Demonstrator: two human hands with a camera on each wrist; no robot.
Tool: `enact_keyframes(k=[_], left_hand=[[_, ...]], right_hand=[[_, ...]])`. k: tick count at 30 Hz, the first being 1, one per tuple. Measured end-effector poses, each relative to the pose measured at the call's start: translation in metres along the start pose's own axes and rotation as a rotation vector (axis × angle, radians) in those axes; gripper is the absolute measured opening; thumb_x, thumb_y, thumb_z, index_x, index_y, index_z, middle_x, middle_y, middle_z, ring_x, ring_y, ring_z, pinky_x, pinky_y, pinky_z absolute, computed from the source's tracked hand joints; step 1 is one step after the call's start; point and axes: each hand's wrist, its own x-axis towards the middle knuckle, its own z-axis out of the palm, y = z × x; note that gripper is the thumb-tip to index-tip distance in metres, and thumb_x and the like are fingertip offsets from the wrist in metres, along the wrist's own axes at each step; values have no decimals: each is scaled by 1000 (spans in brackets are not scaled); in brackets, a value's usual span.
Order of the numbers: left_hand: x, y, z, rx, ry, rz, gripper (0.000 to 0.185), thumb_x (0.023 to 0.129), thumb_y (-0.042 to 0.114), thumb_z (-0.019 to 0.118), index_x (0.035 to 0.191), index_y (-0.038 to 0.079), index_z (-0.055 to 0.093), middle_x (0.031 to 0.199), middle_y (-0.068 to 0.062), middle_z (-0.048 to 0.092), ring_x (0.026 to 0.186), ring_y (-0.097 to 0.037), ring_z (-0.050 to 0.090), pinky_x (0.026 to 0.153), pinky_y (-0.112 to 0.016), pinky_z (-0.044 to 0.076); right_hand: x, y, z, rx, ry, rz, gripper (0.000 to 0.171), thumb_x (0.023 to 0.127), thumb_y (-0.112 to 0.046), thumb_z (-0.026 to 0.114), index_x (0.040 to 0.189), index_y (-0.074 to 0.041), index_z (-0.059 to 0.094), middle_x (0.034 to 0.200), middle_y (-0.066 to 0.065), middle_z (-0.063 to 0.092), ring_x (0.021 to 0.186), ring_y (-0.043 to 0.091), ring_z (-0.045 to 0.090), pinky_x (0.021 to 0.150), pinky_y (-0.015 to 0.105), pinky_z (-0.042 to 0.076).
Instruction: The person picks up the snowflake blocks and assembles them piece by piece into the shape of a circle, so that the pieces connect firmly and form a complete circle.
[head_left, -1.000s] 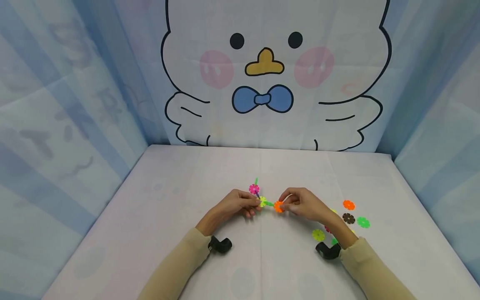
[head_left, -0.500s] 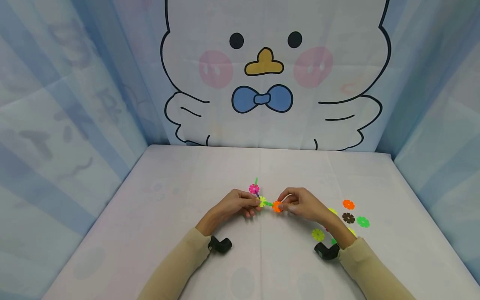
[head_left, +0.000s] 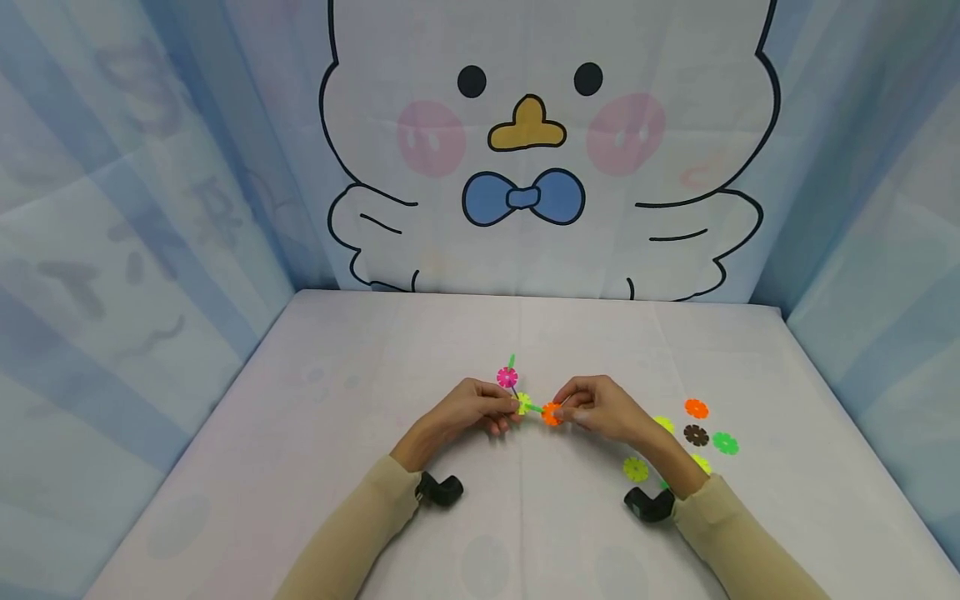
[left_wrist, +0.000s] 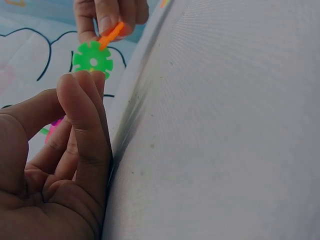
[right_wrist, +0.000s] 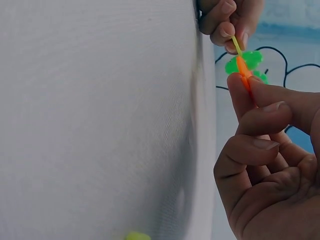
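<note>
Above the table, a chain of notched plastic discs hangs between two hands in the head view. My left hand (head_left: 480, 407) pinches a yellow disc (head_left: 524, 404) between thumb and fingertips. My right hand (head_left: 603, 408) pinches an orange disc (head_left: 551, 414). Between these is a green disc (left_wrist: 82, 60), face-on in the left wrist view and touching the orange one's edge. How deep their slots mesh is hard to tell. A pink disc (head_left: 507, 377) joins the yellow one through a dark purple disc seen edge-on, and another green disc (head_left: 512, 361) sticks up from the pink.
Loose discs lie on the white-covered table right of my right forearm: orange (head_left: 697, 408), brown (head_left: 696, 435), green (head_left: 725, 442) and several yellow ones, such as the yellow disc (head_left: 636, 469) nearer me. My right forearm partly covers some. A printed cloth (head_left: 525, 250) hangs behind the table.
My right hand has shifted slightly left with the orange disc, closer to the left hand. The left hand keeps its pinch on the yellow disc, almost still.
</note>
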Motion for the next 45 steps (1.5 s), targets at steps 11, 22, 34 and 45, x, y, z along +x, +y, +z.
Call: enact_keyframes(k=[11,22,34,45], left_hand=[[-1,0,-1,7,4,3,23,91,16,70,101,-5,69,82,-6,75,59,-8,61,56,-20,54],[-2,0,-2,2,8,14,23,90,16,70,98,-5,70,80,-5,75,60,-8,61,57,-21,55],[-2,2,0,-4,25,11,20,89,16,71,97,-2,70,78,-4,74,60,-9,60,57,-21,54],[-1,-1,1,-20,39,16,24,92,21,69,104,1,67,82,-1,71,63,-10,62,57,-21,54]], right_hand=[[-1,-3,3,5,31,-9,15,86,-7,69,100,-1,68,85,16,73,67,16,61,59,21,47],[3,1,10,-1,89,15,14,87,-6,70,99,1,68,85,18,72,74,24,66,61,21,49],[2,-2,10,7,94,54,14,86,-8,70,99,-2,68,83,13,73,72,17,63,62,22,48],[0,-1,9,-30,87,103,13,87,-19,72,98,-11,74,80,8,74,59,13,49,53,23,40]])
